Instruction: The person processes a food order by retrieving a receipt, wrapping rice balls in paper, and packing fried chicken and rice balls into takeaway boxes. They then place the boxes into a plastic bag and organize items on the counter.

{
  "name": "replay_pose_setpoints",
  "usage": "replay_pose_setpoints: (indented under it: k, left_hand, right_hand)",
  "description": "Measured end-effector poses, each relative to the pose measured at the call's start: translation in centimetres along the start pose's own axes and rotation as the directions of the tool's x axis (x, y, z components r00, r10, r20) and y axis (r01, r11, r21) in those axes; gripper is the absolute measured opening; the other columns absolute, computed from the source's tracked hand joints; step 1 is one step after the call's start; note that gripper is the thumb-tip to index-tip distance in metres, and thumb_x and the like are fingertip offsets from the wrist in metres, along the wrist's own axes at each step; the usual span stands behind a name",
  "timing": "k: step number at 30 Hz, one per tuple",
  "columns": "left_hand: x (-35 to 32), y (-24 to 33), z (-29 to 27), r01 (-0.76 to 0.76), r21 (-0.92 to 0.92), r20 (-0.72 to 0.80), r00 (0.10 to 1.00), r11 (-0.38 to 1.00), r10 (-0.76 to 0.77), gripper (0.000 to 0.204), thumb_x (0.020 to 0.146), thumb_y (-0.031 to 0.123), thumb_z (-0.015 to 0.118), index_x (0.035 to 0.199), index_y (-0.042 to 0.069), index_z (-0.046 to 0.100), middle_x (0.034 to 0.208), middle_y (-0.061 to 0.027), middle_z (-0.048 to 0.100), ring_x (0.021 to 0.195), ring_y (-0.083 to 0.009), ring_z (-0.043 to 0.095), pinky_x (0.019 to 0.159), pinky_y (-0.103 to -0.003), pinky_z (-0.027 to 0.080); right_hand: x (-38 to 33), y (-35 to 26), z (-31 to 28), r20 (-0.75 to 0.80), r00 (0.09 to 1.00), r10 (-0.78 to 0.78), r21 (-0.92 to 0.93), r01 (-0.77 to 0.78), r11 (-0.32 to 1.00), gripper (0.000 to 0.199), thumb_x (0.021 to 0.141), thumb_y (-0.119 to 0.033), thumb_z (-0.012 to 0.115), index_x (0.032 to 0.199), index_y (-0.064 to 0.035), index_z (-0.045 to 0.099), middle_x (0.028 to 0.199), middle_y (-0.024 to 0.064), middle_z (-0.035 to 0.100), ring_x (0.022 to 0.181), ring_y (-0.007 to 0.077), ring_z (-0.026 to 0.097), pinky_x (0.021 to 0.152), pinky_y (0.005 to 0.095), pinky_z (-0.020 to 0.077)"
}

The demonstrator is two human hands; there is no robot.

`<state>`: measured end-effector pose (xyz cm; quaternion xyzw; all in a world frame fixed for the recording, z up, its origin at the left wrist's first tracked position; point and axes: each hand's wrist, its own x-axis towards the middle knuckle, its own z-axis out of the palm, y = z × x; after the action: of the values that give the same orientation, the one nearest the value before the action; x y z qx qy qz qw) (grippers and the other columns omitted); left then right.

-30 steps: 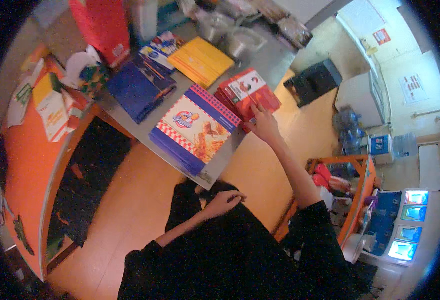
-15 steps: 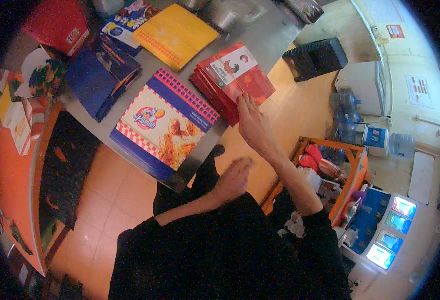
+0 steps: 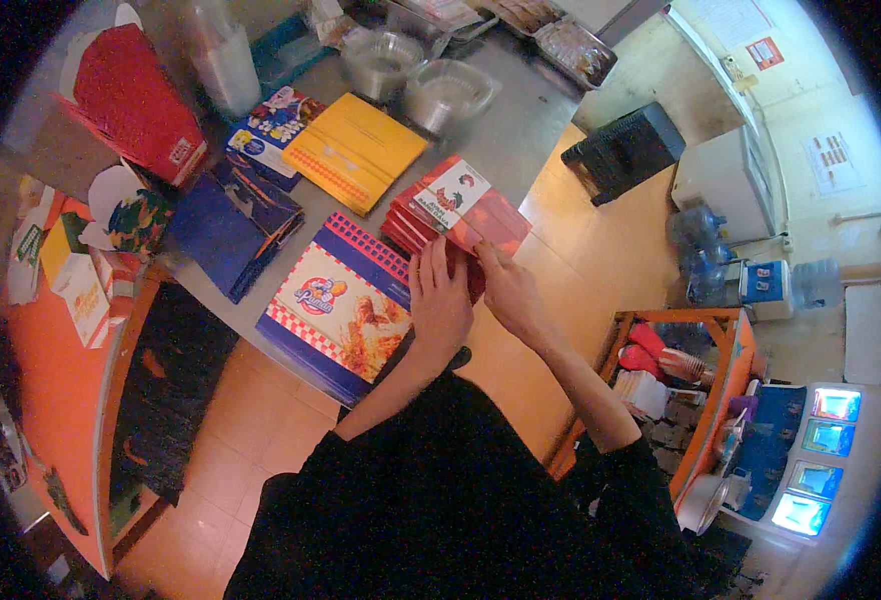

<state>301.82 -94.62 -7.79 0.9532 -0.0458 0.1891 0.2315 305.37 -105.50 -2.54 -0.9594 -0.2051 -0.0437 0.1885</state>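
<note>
The red carton stack (image 3: 460,205) lay on the steel counter (image 3: 517,135) straight ahead of the person, just beyond the fingertips of both hands. It was set at a slant: the side facing the left hand (image 3: 442,305) ran from upper left down toward the lower right, and both hands met the stack at that lower end, one on each side of it. The left hand, back upward and fingers reaching forward, touched the side next to the patterned box stack (image 3: 345,300). The right hand (image 3: 510,295) came in from the lower right, its fingertips at the nearest corner. Neither hand was clearly nearer, since both were touching. A dark red part of the stack showed between them; because the fingers covered the edges, one could not tell whether either hand was clamped on the cartons or merely resting against them. The left wrist passed beside the patterned boxes, while the yellow carton (image 3: 358,150) lay farther off, up and to the left of the red stack.
</note>
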Motion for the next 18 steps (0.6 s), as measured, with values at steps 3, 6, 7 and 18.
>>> replay_pose_setpoints:
  k: [3, 6, 7, 18]
  left_hand:
    - [-0.4, -0.6, 0.5, -0.010, 0.060, 0.045, 0.999, 0.998, 0.007, 0.042, 0.078, 0.020, 0.051, 0.116, 0.002, 0.051, 0.128, -0.0224, 0.038, 0.121, -0.0370, 0.035, 0.105, -0.049, 0.022]
    - [-1.2, -1.0, 1.5, -0.077, 0.149, 0.142, 0.988, 0.986, 0.056, 0.048, 0.078, 0.023, 0.051, 0.120, 0.001, 0.048, 0.127, -0.0234, 0.040, 0.123, -0.0376, 0.032, 0.106, -0.049, 0.018]
    - [-1.5, -1.2, 1.9, -0.101, 0.169, 0.263, 0.963, 0.980, 0.054, 0.051, 0.078, 0.024, 0.052, 0.123, 0.000, 0.047, 0.126, -0.0240, 0.041, 0.125, -0.0376, 0.031, 0.107, -0.049, 0.016]
    - [-2.3, -1.6, 5.4, 0.382, -0.895, 0.351, 0.922, 0.230, -0.166, 0.038, 0.081, 0.021, 0.051, 0.113, -0.001, 0.050, 0.123, -0.0175, 0.046, 0.114, -0.0262, 0.044, 0.100, -0.047, 0.028]
  right_hand:
    - [0.0, -0.2, 0.4, 0.036, 0.999, 0.027, 0.184, -0.034, 0.982, 0.042, 0.079, 0.002, 0.042, 0.120, -0.0062, 0.043, 0.107, 0.0214, 0.057, 0.088, 0.0385, 0.059, 0.073, 0.0431, 0.0498]
    - [-0.2, -0.1, 0.7, 0.150, 0.986, 0.075, 0.301, -0.117, 0.946, 0.044, 0.077, 0.003, 0.044, 0.120, -0.0043, 0.043, 0.108, 0.0208, 0.057, 0.090, 0.0374, 0.059, 0.075, 0.0418, 0.0497]
    - [-0.5, 0.0, 1.0, 0.185, 0.980, 0.073, 0.279, -0.124, 0.952, 0.044, 0.077, 0.003, 0.044, 0.120, -0.0036, 0.044, 0.107, 0.0204, 0.058, 0.090, 0.0367, 0.059, 0.075, 0.0412, 0.0498]
    - [-5.8, -3.7, -3.9, -0.240, 0.970, 0.027, 0.184, 0.018, 0.983, 0.029, 0.075, 0.009, 0.048, 0.102, -0.0007, 0.056, 0.089, 0.0157, 0.062, 0.087, 0.0272, 0.062, 0.073, 0.0339, 0.0496]
